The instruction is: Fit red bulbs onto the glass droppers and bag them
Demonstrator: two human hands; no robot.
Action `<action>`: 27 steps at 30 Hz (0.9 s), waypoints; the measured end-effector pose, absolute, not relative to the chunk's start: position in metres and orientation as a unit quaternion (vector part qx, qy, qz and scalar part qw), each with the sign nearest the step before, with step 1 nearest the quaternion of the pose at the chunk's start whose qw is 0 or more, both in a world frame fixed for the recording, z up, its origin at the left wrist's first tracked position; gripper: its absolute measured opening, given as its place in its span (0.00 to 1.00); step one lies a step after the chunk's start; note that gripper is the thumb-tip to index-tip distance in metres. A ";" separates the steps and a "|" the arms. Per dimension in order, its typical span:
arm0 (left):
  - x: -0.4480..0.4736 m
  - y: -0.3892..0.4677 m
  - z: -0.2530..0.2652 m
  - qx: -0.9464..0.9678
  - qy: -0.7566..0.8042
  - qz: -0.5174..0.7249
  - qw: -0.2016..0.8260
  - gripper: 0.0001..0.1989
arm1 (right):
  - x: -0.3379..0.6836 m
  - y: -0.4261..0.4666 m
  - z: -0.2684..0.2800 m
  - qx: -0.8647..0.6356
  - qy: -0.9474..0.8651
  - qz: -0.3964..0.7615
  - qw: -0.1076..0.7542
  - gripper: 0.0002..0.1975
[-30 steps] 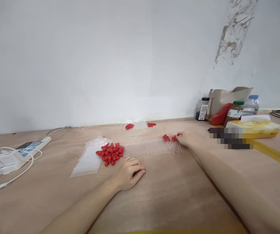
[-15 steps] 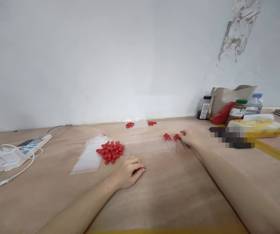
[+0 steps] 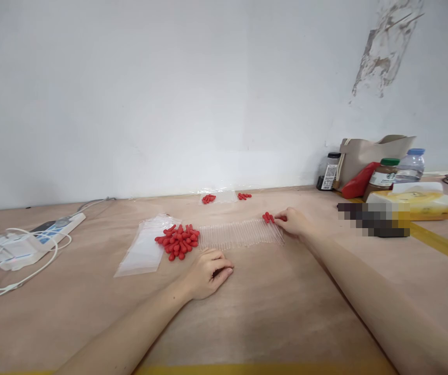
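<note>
My left hand (image 3: 210, 273) rests on the table below a row of thin clear glass tubes (image 3: 235, 234), its fingers loosely bent and the thumb apart, with nothing in it. At the row's right end, my right hand (image 3: 293, 222) pinches a red dropper bulb, mostly covered by the fingers. Just left of those fingertips, several red bulbs (image 3: 267, 217) sit on the upper ends of tubes. Loose red rubber bulbs (image 3: 179, 242) lie heaped at the row's left end, partly over clear plastic bags (image 3: 140, 252).
By the wall, two small groups of red bulbs (image 3: 208, 199) lie on or beside clear plastic. At left is a power strip (image 3: 40, 245) with white cables. A tissue pack (image 3: 414, 203), a jar (image 3: 383, 177), bottles and a beige bag (image 3: 368, 156) stand at right.
My right hand has shifted slightly left toward the capped tubes. The separate capped droppers beside its fingers no longer show clearly. My left hand keeps its place.
</note>
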State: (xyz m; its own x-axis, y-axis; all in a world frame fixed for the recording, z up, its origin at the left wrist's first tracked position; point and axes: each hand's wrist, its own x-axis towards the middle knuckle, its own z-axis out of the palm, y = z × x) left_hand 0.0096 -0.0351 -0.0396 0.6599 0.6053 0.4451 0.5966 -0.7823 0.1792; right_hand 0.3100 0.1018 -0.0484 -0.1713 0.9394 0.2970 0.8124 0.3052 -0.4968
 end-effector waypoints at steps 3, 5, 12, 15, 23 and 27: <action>0.009 -0.035 -0.039 0.912 0.329 0.246 0.011 0.11 | 0.309 0.101 -0.048 -0.587 -0.756 0.096 0.274 0.09; 0.010 -0.036 -0.039 0.912 0.330 0.244 0.008 0.11 | 0.308 0.101 -0.049 -0.613 -0.734 0.074 0.281 0.10; 0.009 -0.035 -0.033 0.875 0.403 0.257 -0.076 0.08 | 0.306 0.097 -0.044 -0.653 -0.722 0.040 0.228 0.07; -0.003 -0.025 -0.024 0.774 0.534 0.283 -0.188 0.07 | 0.303 0.095 -0.040 -0.656 -0.724 0.030 0.210 0.08; -0.028 0.005 -0.023 0.707 0.624 0.234 -0.237 0.10 | 0.293 0.091 -0.034 -0.682 -0.712 0.005 0.167 0.10; -0.025 0.009 -0.028 0.706 0.629 0.217 -0.240 0.08 | 0.288 0.087 -0.029 -0.692 -0.706 0.009 0.148 0.11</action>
State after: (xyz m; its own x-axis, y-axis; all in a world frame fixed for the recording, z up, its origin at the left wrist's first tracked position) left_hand -0.0248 0.0090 -0.0280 0.1138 0.7846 0.6094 0.9935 -0.0926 -0.0662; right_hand 0.2880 0.0868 -0.0288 0.0020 0.9806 0.1962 0.9752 0.0415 -0.2175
